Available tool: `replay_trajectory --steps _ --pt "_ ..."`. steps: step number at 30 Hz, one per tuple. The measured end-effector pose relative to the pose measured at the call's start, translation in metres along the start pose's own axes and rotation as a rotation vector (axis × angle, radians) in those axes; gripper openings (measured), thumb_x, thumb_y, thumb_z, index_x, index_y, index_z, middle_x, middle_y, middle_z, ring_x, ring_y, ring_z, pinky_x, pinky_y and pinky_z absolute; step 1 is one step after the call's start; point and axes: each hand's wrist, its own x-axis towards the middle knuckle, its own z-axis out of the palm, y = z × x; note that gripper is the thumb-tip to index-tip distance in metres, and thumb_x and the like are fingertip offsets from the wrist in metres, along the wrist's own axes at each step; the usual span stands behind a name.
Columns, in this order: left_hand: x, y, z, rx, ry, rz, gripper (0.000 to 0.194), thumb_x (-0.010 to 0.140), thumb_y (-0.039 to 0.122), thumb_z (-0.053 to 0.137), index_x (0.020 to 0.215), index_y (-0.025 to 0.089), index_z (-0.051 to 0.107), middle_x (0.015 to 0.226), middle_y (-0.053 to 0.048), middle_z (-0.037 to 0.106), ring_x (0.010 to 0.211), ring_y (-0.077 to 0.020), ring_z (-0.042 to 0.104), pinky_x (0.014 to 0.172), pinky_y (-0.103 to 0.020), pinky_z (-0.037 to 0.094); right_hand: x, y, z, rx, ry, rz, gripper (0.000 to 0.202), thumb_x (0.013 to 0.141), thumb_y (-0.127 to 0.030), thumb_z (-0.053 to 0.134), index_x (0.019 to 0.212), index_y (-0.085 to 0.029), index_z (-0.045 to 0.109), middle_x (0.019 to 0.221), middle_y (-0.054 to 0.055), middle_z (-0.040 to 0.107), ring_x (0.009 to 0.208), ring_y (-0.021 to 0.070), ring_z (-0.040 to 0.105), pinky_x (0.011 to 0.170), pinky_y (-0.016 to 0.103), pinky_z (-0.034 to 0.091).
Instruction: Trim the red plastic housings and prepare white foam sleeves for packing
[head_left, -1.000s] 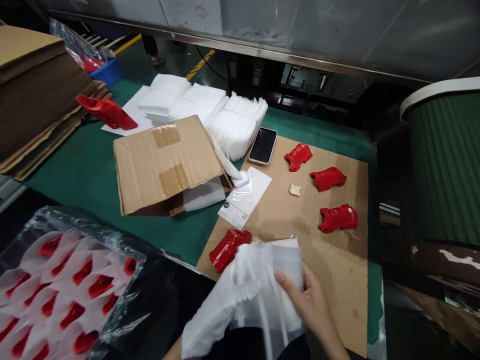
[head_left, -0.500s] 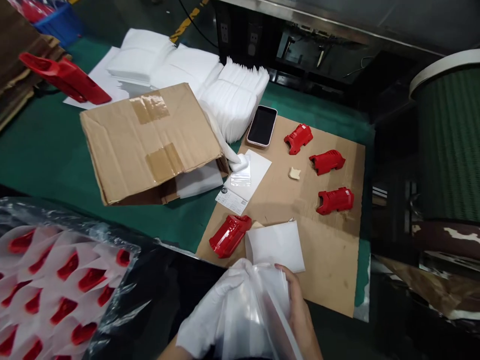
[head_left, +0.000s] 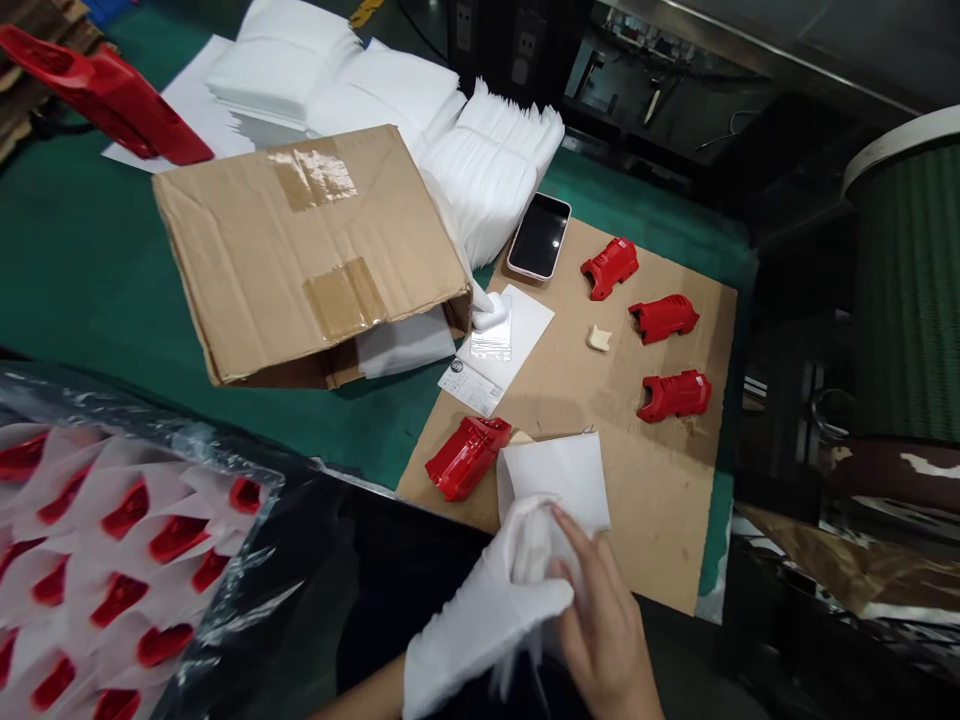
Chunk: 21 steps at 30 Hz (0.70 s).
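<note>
My left hand (head_left: 487, 610), in a white glove, is curled around a crumpled translucent plastic bag (head_left: 534, 548) in front of my body. My bare right hand (head_left: 604, 625) closes on the bag's other side; part of the film hangs blurred below. Just beyond my fingers, a white foam pouch (head_left: 559, 475) lies on the cardboard sheet (head_left: 660, 540). Left of the pouch rests a glossy red plastic shell (head_left: 468, 458). Three more red shells lie farther right, among them one (head_left: 675, 395) near the sheet's right side.
An open carton (head_left: 307, 250) stands left on the green table, before stacked white foam pouches (head_left: 487, 170). A phone (head_left: 539, 237), a printed label (head_left: 471, 386) and a small beige piece (head_left: 598, 338) lie nearby. Wrapped red parts fill a plastic-lined container (head_left: 274, 485) at lower left.
The plastic bag, spread tall between my hands before, is now bunched up and lower. My left hand has turned with its thumb toward my right hand. The view has shifted slightly.
</note>
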Motion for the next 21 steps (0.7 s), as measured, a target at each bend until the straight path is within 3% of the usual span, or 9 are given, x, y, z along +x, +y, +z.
replay_trajectory --steps 2,4,7,10,13,16,21 --pt "-0.002 0.012 -0.01 0.035 -0.014 0.009 0.058 0.072 0.023 0.08 0.127 0.021 0.058 0.128 -0.012 0.065 0.123 -0.0358 0.059 0.108 -0.048 0.044 -0.002 0.003 -0.003 0.14 0.077 0.109 0.062 0.095 -0.032 0.055 0.154 -0.03 0.036 0.146 0.009 0.049 0.127 0.0274 0.056 0.103 0.034 0.049" --pt "-0.006 0.027 -0.02 0.117 -0.041 0.003 0.046 0.075 0.024 0.076 0.119 0.018 0.063 0.118 -0.01 0.069 0.121 -0.0377 0.06 0.103 -0.046 0.046 -0.002 0.005 -0.006 0.285 0.056 0.235 0.067 0.091 -0.039 0.062 0.152 -0.029 0.035 0.155 0.007 0.041 0.137 0.0276 0.047 0.11 0.034 0.043" --pt "-0.015 0.044 -0.028 0.238 -0.068 -0.064 0.031 0.075 0.017 0.065 0.105 0.017 0.07 0.104 -0.003 0.071 0.117 -0.0357 0.061 0.1 -0.039 0.043 -0.001 0.006 -0.01 0.597 -0.163 0.398 0.064 0.083 -0.048 0.07 0.14 -0.029 0.049 0.139 0.005 0.056 0.114 0.0242 0.06 0.095 0.029 0.049" --pt "-0.022 0.043 -0.03 0.128 -0.023 -0.149 0.029 0.074 0.014 0.061 0.1 0.02 0.072 0.093 0.0 0.07 0.106 -0.0314 0.066 0.096 -0.038 0.045 0.003 0.005 -0.007 0.905 -0.269 0.578 0.059 0.071 -0.048 0.077 0.122 -0.028 0.057 0.109 0.002 0.066 0.086 0.0199 0.062 0.076 0.026 0.049" --pt "-0.022 0.033 -0.029 0.029 0.027 -0.158 0.024 0.077 0.016 0.064 0.1 0.019 0.071 0.097 -0.001 0.071 0.104 -0.028 0.066 0.095 -0.036 0.046 0.009 0.002 -0.004 1.007 -0.262 0.687 0.048 0.068 -0.046 0.078 0.106 -0.027 0.055 0.085 -0.002 0.062 0.073 0.0177 0.057 0.065 0.024 0.044" --pt "-0.015 0.032 -0.022 -0.039 -0.006 -0.193 0.037 0.073 0.015 0.071 0.11 0.019 0.069 0.109 -0.005 0.07 0.11 -0.0293 0.065 0.101 -0.039 0.045 0.018 -0.004 -0.007 0.992 -0.202 0.713 0.047 0.069 -0.045 0.077 0.104 -0.028 0.051 0.083 -0.002 0.06 0.069 0.0178 0.056 0.062 0.024 0.043" --pt "-0.003 0.055 -0.005 0.162 -0.132 -0.127 0.062 0.068 0.012 0.074 0.128 0.024 0.062 0.129 -0.005 0.064 0.129 -0.0351 0.054 0.108 -0.046 0.041 0.038 -0.017 -0.028 0.933 -0.074 0.678 0.048 0.071 -0.047 0.078 0.105 -0.029 0.05 0.082 -0.001 0.059 0.066 0.0179 0.055 0.058 0.023 0.042"
